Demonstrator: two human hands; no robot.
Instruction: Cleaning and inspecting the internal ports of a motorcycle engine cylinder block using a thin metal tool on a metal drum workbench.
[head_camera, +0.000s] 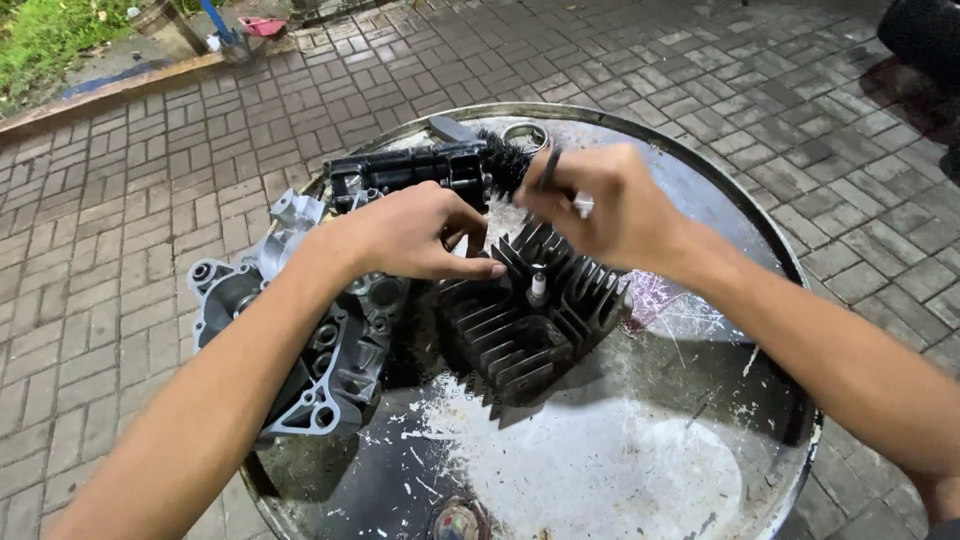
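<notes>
A small engine lies on top of a metal drum (720, 200). Its black finned cylinder head (530, 320), with a spark plug (537, 288) sticking out, faces me. A grey aluminium crankcase (320, 370) lies to the left of the fins. My left hand (410, 235) rests on the top of the black fins, thumb stretched along their edge. My right hand (600, 205) is closed around the handle of a black bristle brush (508, 165), whose bristles sit against the engine's far black part (400, 170).
The drum top is stained with white paint splashes (600, 470) and has a bung cap (455, 520) at its near edge. A metal ring (525, 133) lies at the far rim. Brick paving (120, 200) surrounds the drum. Grass and a kerb (100, 90) are at the far left.
</notes>
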